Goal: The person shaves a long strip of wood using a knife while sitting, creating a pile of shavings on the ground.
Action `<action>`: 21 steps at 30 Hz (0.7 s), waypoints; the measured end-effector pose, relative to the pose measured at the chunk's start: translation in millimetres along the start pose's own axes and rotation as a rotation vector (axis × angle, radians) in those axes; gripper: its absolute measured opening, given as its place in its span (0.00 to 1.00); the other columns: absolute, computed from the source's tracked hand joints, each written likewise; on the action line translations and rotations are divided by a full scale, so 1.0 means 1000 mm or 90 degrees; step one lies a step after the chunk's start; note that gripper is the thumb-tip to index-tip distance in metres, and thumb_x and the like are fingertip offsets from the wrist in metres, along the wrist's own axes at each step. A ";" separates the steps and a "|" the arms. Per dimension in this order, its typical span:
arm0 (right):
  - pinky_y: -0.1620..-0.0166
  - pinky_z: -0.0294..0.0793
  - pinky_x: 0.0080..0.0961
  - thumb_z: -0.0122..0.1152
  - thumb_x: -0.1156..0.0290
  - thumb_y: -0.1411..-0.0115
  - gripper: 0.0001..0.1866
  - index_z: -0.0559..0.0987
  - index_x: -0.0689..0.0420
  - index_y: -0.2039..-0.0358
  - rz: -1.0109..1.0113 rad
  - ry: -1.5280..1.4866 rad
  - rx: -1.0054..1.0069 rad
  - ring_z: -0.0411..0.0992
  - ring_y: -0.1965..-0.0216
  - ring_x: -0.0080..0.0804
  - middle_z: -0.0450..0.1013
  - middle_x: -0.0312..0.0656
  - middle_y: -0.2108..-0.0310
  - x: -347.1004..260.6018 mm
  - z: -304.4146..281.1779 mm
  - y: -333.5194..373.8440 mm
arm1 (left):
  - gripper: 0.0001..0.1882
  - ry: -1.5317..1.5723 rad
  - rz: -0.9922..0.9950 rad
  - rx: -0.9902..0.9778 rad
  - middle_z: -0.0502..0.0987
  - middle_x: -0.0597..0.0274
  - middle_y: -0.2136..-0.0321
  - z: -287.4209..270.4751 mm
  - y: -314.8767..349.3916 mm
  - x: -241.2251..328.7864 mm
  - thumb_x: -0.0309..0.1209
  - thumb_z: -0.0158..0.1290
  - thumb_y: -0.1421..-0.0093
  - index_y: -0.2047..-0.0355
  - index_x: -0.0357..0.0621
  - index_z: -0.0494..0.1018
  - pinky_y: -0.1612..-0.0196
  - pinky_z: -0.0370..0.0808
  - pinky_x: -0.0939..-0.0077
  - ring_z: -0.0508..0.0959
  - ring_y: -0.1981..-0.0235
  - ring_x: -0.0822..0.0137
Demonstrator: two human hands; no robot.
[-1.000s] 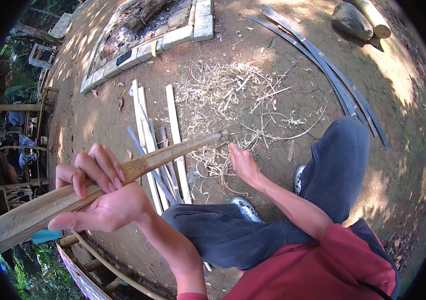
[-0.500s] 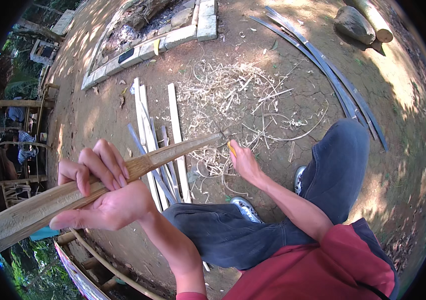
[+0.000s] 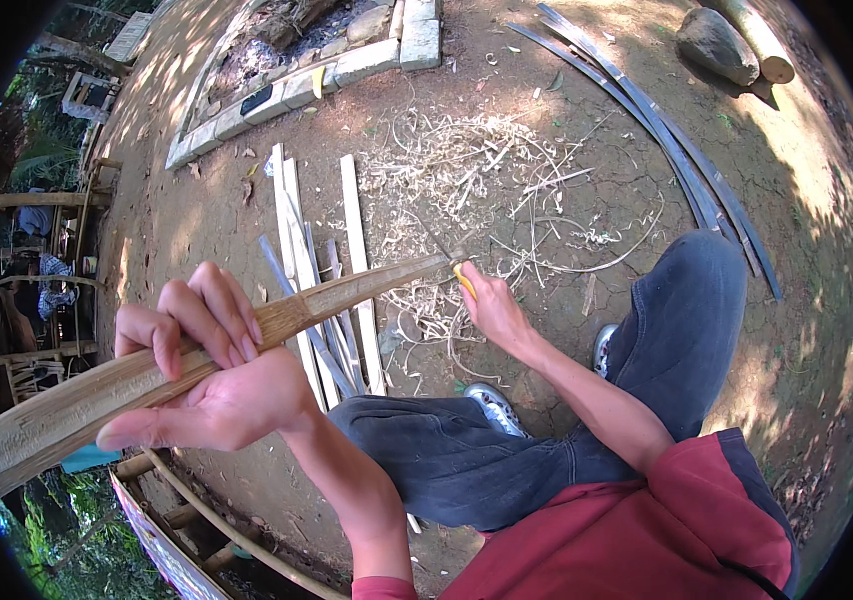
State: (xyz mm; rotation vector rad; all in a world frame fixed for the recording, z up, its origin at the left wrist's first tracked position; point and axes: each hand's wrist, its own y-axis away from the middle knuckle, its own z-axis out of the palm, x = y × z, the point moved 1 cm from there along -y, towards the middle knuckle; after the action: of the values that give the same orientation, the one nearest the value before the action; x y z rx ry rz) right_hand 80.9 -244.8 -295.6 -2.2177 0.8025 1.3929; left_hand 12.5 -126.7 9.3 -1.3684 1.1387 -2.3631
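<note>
A long split bamboo piece [image 3: 347, 290] slants from the lower left toward the middle, broad near me and narrow at its far end. My left hand [image 3: 247, 385] is wrapped around its thick part, thumb along the underside and fingers over the top. In my right hand [image 3: 497, 310], closed by the bamboo's narrow end, is a knife with a yellow handle [image 3: 465, 281]. Its thin dark blade reaches up and left past the bamboo tip; whether it touches the bamboo, I cannot tell.
Curly shavings [image 3: 467, 150] cover the dirt ahead. Pale strips [image 3: 354, 230] lie beneath the bamboo. Long dark strips [image 3: 667, 140] curve across the right, near a rock [image 3: 717, 47] and a log [image 3: 759, 45]. A stone-edged fire pit [image 3: 367, 63] lies beyond; bamboo railings [image 3: 37, 200] stand left.
The knife blade now shows more plainly, angled up and left beyond the bamboo tip. My left hand keeps its hold. The whole view has shifted slightly.
</note>
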 end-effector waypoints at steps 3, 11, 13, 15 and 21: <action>0.77 0.77 0.32 0.53 0.81 0.40 0.12 0.72 0.68 0.55 -0.126 -0.052 0.095 0.77 0.77 0.43 0.75 0.54 0.75 -0.030 -0.006 -0.002 | 0.35 -0.066 0.013 0.015 0.51 0.70 0.92 -0.002 -0.001 0.003 0.70 0.27 0.40 0.81 0.51 0.50 0.90 0.47 0.89 0.49 0.93 0.79; 0.76 0.77 0.36 0.53 0.81 0.40 0.10 0.71 0.67 0.57 0.160 0.055 -0.041 0.77 0.76 0.46 0.75 0.57 0.75 0.058 0.024 0.008 | 0.34 -0.087 0.024 0.018 0.51 0.69 0.92 0.000 -0.008 0.003 0.69 0.27 0.40 0.81 0.51 0.50 0.90 0.48 0.90 0.49 0.93 0.79; 0.76 0.76 0.37 0.54 0.80 0.40 0.10 0.69 0.66 0.58 0.106 0.020 -0.022 0.77 0.76 0.48 0.75 0.56 0.75 0.013 0.009 0.011 | 0.34 -0.076 0.018 0.018 0.51 0.69 0.92 -0.002 -0.004 0.000 0.69 0.27 0.39 0.81 0.51 0.50 0.90 0.48 0.89 0.49 0.93 0.79; 0.76 0.75 0.38 0.55 0.80 0.41 0.11 0.68 0.65 0.58 0.009 -0.030 0.036 0.77 0.75 0.50 0.75 0.57 0.75 -0.017 -0.003 -0.004 | 0.34 -0.079 0.029 0.023 0.51 0.70 0.92 -0.001 -0.004 -0.002 0.69 0.27 0.39 0.81 0.51 0.50 0.90 0.47 0.89 0.49 0.93 0.79; 0.82 0.72 0.35 0.51 0.80 0.38 0.10 0.63 0.65 0.59 -0.143 0.013 0.115 0.75 0.80 0.45 0.73 0.56 0.76 0.010 0.012 0.005 | 0.34 -0.090 0.043 0.023 0.51 0.70 0.92 -0.006 -0.010 -0.004 0.68 0.28 0.39 0.81 0.50 0.50 0.90 0.47 0.89 0.49 0.92 0.80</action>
State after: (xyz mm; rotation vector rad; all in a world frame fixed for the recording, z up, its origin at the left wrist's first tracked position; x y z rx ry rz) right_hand 72.5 -244.0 -310.0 -2.1123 0.6364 1.1465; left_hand 11.8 -115.2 11.8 -1.4365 1.0802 -2.1914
